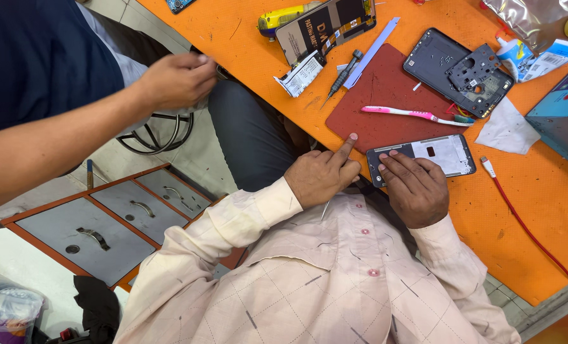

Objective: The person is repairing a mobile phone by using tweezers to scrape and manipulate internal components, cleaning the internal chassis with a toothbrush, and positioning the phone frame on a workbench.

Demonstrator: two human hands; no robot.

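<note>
Head view. Phone frame [424, 156], flat rectangular panel, dark rim, pale inner face; centre-right of frame, long axis running left to right on orange table [539, 191]. Right hand [414, 188]: fingers together, pressing its left end. Left hand [322, 175]: just left, curled, forefinger extended onto maroon mat [386, 89]. Pink toothbrush [411, 114] above.

Orange table [539, 210] — grey drawers [99, 232]

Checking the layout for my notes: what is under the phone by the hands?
The phone lies flat on the orange table, its far edge meeting the dark red mat. The right hand covers its near-left corner, so whether it overlaps the mat there stays hidden.
</note>
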